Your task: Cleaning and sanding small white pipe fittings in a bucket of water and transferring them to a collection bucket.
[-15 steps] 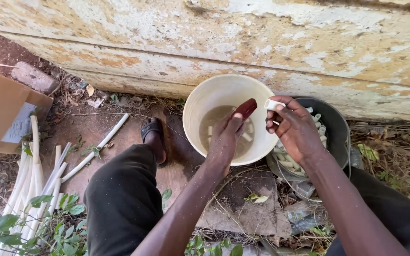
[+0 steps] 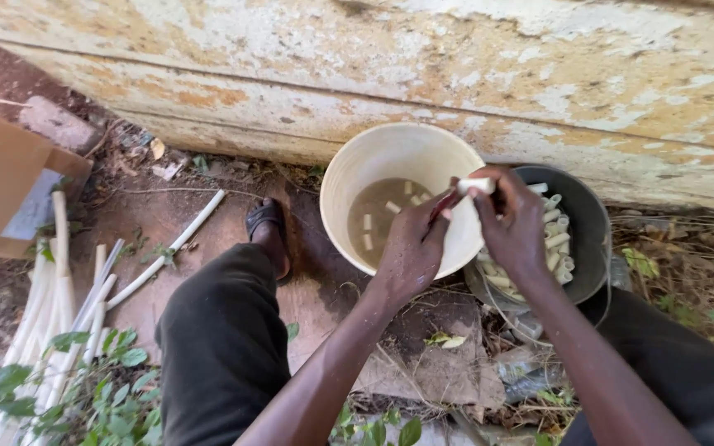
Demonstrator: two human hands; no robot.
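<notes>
Bare earth and dry leaves lie below a flaking, rust-stained wall. My left hand (image 2: 411,248) and right hand (image 2: 514,227) meet over the cream plastic bucket (image 2: 357,165) of murky water, fingers pinched together on a short white cylinder piece (image 2: 477,185) lying roughly crosswise. More pieces fill the dark round pot (image 2: 588,223) just beside the bucket.

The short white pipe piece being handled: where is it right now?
In the head view, the short white pipe piece is pinched between both hands' fingertips, right of centre, above the cream bucket's right rim, beside the grey bucket.
</notes>
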